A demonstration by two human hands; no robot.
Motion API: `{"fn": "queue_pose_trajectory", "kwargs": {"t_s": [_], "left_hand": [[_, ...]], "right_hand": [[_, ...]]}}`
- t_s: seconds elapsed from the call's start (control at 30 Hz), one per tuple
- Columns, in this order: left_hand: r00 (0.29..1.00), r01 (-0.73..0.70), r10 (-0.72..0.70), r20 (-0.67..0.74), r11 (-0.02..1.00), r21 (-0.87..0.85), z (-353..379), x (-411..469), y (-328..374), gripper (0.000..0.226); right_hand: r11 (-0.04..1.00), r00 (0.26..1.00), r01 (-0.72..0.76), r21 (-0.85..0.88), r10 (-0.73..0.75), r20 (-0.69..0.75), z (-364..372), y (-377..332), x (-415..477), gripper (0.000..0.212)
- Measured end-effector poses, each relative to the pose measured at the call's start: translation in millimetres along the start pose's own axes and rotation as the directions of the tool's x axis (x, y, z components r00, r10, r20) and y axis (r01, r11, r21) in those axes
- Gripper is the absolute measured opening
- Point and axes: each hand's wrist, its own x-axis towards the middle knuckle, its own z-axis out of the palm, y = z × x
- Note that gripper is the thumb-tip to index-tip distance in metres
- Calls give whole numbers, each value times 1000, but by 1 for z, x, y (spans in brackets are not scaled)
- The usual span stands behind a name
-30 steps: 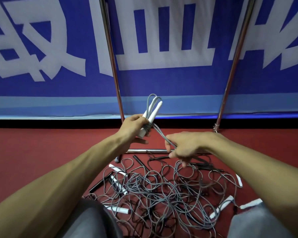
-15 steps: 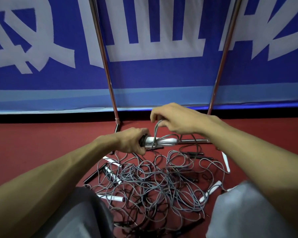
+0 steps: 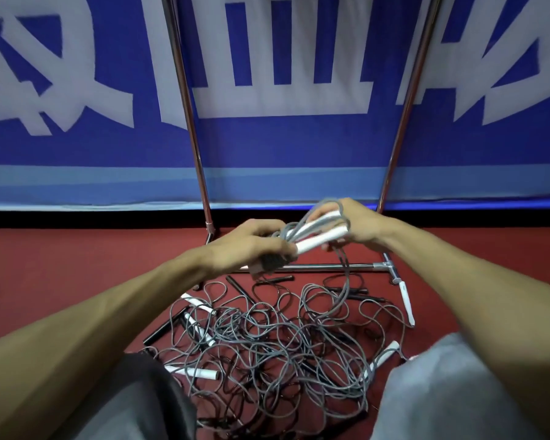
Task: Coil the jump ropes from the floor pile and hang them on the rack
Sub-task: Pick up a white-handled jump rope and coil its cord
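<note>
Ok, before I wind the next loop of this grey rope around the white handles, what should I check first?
1. Left hand grips the pair of white plastic handles: ok.
2. Right hand holds the loops of the grey jump rope at the handles' far end: ok.
3. Rope fully gathered in: not ok. A loose grey tail hangs from the hands down into the tangled floor pile.
4. Tail free of the other ropes in the pile: cannot tell.
5. Hanging bar on the chrome metal rack is free: cannot tell; only its uprights and base show.
</note>
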Motion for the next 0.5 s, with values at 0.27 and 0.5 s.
{"fn": "queue_pose_trajectory", "kwargs": {"t_s": [0.27, 0.5], "left_hand": [[944, -18, -155, -293, 859, -512, -16, 14, -6, 13], [838, 31, -272, -473, 889, -457, -33, 17, -25, 13]], "right_hand": [[980, 936, -178, -88, 197, 291, 23, -16, 6, 15], [879, 916, -49, -474, 229, 330, 35, -22, 11, 22]]}}
